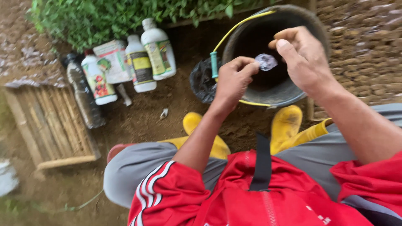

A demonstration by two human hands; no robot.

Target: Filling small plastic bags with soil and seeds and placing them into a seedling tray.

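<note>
The left hand pinches one edge of a small, shiny, crinkly silver packet over the dark round bucket. The right hand is half curled beside it. The packet looks light, thin and easy to tear, so hold its edges.

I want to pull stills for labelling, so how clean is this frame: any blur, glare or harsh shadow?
Head view: soft, even daylight with no hard shadows; motion blur smears the left hand, the right hand and the small silvery piece between them; the bucket interior is dark and shows little detail; the white bottles are fairly legible, though their caps look slightly washed out; the frame edges look soft.
</note>
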